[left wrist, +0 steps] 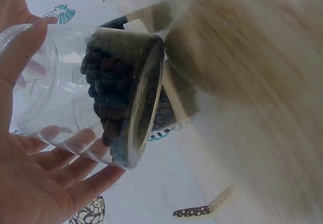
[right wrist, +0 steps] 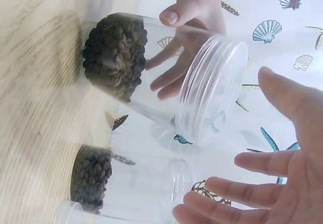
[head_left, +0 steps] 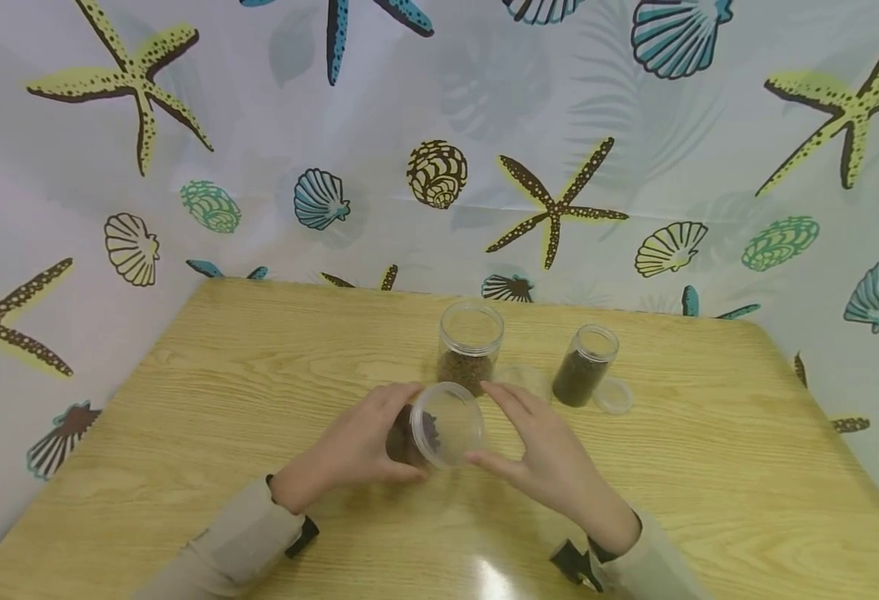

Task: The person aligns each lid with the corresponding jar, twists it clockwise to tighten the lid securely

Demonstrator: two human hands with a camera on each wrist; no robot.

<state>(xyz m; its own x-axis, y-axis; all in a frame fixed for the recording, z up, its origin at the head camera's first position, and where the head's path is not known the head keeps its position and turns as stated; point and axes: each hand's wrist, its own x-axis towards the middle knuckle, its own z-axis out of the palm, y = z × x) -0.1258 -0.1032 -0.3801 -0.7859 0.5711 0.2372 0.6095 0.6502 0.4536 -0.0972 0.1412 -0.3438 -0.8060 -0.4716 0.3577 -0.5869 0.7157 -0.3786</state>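
Observation:
A clear jar partly filled with dark coffee beans leans to the right in front of me. My left hand grips its side, thumb and fingers curled round the wall. A translucent lid covers the jar's mouth, its ridged rim plain in the right wrist view. My right hand is beside the lid with fingers spread and nothing held. The right wrist view shows a gap between that hand and the lid. In the left wrist view the jar and its sloping beans appear close up.
Behind the held jar stands a wide open-topped jar with brown contents. A slimmer jar of dark contents is farther right, a loose lid beside it. Another faint clear lid lies between them. A patterned curtain borders the wooden table.

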